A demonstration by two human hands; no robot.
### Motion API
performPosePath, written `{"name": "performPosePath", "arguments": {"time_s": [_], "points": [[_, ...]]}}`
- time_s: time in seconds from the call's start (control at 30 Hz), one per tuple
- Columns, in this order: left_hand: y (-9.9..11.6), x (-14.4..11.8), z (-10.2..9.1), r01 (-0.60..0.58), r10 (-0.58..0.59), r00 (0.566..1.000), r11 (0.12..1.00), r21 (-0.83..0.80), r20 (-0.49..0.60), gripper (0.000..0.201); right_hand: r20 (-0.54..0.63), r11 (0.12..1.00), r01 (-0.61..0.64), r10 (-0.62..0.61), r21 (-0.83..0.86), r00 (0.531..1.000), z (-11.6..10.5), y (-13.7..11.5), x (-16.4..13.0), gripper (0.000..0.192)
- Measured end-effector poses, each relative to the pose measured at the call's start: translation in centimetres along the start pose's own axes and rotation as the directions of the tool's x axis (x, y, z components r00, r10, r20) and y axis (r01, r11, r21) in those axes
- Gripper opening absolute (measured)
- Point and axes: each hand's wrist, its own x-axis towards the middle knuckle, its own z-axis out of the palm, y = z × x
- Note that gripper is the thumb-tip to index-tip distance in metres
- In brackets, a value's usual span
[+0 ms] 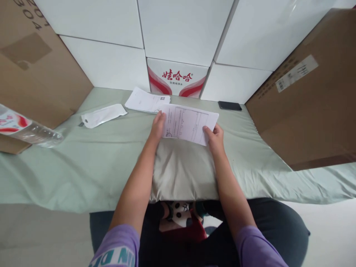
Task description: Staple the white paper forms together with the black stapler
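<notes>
A printed paper sheet point(190, 122), possibly several sheets together, is held above the cloth-covered surface. My left hand point(157, 127) grips its left edge, fingers closed on it. At the right edge, my right hand point(214, 138) pinches the paper with the thumb on top. Behind my left hand lies a stack of white papers point(146, 100), its near right corner partly covered by the held paper. Farther left is a flat white plastic pouch point(104, 115) with a hang hole at one end.
White boxes point(178, 31) form a wall at the back, one printed in red. Large cardboard boxes stand at left point(36, 74) and right point(311, 100). A water bottle point(30, 129) lies at left; a black phone point(229, 106) rests at the back right. Green cloth point(111, 159) covers the surface.
</notes>
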Motion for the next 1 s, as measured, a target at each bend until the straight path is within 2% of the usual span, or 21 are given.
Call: {"name": "performPosePath", "arguments": {"time_s": [0.2, 0.4, 0.53, 0.63, 0.73, 0.8, 0.9, 1.0], "points": [[0.6, -0.4, 0.7, -0.05, 0.052, 0.994, 0.999, -0.023, 0.097, 0.057, 0.008, 0.997, 0.035, -0.034, -0.064, 0.999, 0.0, -0.4, -0.1, 0.029], [0.3, -0.5, 1.0, -0.056, 0.049, 0.99, 0.997, 0.047, 0.134, 0.054, 0.016, 0.999, -0.014, 0.014, -0.036, 1.0, 0.0, -0.4, -0.1, 0.034], [0.3, -0.4, 0.9, -0.105, 0.082, 0.981, 0.986, 0.128, 0.174, 0.046, 0.009, 0.996, -0.042, 0.041, 0.079, 0.999, -0.7, -0.9, 0.3, 0.046], [0.1, -0.3, 0.6, -0.101, 0.03, 0.954, 0.969, 0.226, 0.297, 0.037, -0.007, 0.978, -0.077, 0.08, 0.192, 0.997, -2.2, -1.1, 1.2, 0.053], [-0.1, -0.7, 0.4, -0.144, -0.089, 0.864, 0.899, 0.413, 0.496, 0.022, -0.139, 0.969, -0.075, 0.11, 0.235, 0.984, -4.0, -0.2, 2.5, 0.047], [-0.1, -1.3, 0.7, -0.223, -0.138, 0.815, 0.821, 0.525, 0.562, 0.017, -0.251, 0.963, -0.087, 0.153, 0.255, 0.956, -5.0, 1.0, 3.2, 0.04], [0.2, -2.6, 1.9, -0.279, -0.187, 0.808, 0.714, 0.643, 0.559, 0.017, -0.357, 0.96, -0.147, 0.227, 0.238, 0.906, -5.7, 2.9, 3.9, 0.032], [0.5, -3.7, 3.2, -0.283, -0.226, 0.822, 0.634, 0.72, 0.522, 0.023, -0.391, 0.987, -0.143, 0.163, 0.08, 0.906, -5.4, 4.2, 4.1, 0.024]]}}
